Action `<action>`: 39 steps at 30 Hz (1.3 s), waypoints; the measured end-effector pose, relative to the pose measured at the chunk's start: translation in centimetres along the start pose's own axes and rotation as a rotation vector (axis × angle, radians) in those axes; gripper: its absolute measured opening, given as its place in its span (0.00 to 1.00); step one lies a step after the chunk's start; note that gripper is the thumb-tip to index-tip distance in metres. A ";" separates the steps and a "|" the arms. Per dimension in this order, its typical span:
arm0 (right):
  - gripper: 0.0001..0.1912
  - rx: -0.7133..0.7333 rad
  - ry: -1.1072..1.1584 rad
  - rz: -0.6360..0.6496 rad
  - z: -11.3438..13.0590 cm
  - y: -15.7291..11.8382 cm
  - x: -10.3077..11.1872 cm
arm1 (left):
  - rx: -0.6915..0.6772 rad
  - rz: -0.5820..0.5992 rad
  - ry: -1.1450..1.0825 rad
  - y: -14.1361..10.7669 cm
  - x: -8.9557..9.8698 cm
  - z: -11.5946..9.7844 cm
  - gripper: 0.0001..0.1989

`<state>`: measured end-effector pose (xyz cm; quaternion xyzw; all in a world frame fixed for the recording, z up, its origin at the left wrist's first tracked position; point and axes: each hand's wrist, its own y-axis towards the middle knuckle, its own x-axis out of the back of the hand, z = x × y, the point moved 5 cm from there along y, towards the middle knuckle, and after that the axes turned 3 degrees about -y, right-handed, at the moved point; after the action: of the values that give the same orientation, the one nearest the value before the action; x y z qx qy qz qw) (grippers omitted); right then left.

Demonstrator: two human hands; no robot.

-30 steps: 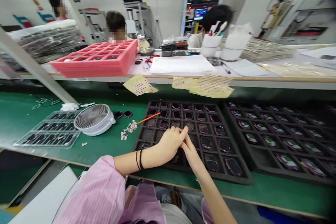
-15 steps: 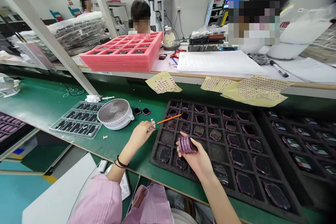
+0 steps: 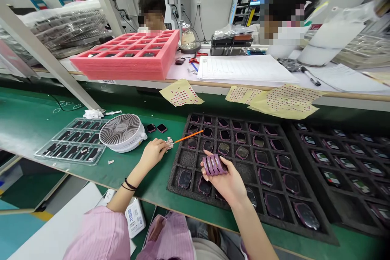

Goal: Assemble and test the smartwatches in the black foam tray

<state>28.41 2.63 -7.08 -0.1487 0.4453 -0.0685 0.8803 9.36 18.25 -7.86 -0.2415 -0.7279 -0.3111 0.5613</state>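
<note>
My right hand (image 3: 228, 178) is wrapped round a stack of several purple smartwatch cases (image 3: 214, 164), held on edge above the black foam tray (image 3: 189, 157). Bent together, the fingers of my left hand (image 3: 154, 153) touch a small heap of tiny whitish pieces (image 3: 169, 142) on the green bench; whatever lies between the fingertips is too small to make out. An orange stick (image 3: 189, 136) runs from the heap onto the tray's edge. Smartwatch cases with dark screens sit in most of the tray's compartments, and two loose watch cases (image 3: 156, 128) lie behind my left hand.
A white fan (image 3: 122, 133) stands left of my left hand, beside a clear plastic tray (image 3: 39, 153) of dark parts. A second black foam tray (image 3: 343, 207) is at the right. Yellow sticker sheets (image 3: 181, 92) hang from the shelf, which bears a pink foam tray (image 3: 122, 69). Co-workers sit beyond.
The view has shifted, so most things appear farther left. My left hand stays at the heap of whitish pieces, and my right hand still holds the stack of smartwatch cases, turned slightly.
</note>
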 end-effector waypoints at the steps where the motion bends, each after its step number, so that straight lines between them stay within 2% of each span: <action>1: 0.20 -0.003 0.008 0.000 0.0 -0.1 0.0 | 0.007 0.004 0.015 0.1 0.2 0.1 0.14; 4: 0.20 -0.010 0.030 -0.003 0.1 -0.3 0.1 | 0.015 0.036 0.051 0.4 0.6 0.1 0.13; 9: 0.20 -0.009 0.010 0.000 0.2 -0.6 0.2 | -0.007 0.107 0.086 0.3 0.0 -0.8 0.12; 16: 0.19 -0.020 0.047 0.011 0.3 -0.8 0.4 | 0.001 0.089 0.141 0.4 -0.1 -1.3 0.12; 23: 0.19 -0.025 0.077 -0.007 0.8 -1.1 0.6 | -0.032 0.091 0.103 0.4 2.0 -1.6 0.13; 26: 0.19 -0.021 0.083 0.002 1.0 -1.1 0.6 | -0.042 -0.008 -0.080 0.2 3.6 -3.1 0.12; 29: 0.19 -0.041 0.093 0.013 0.9 -1.1 0.6 | -0.229 -0.112 -0.400 -0.1 5.5 -6.9 0.11; 33: 0.18 -0.070 0.087 0.074 0.7 -1.2 0.1 | -0.563 -0.019 -0.637 0.1 6.5 -12.6 0.09; 36: 0.19 -0.079 0.081 0.100 0.7 -1.6 -0.1 | -0.712 -0.016 -0.646 0.6 6.7 -14.5 0.08; 39: 0.20 -0.085 0.092 0.123 0.8 -2.0 -0.2 | -0.794 -0.032 -0.598 0.9 6.8 -15.0 0.08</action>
<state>28.95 0.93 -5.89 -0.1550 0.4959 -0.0019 0.8544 18.28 8.05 1.49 -0.5040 -0.6861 -0.4899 0.1877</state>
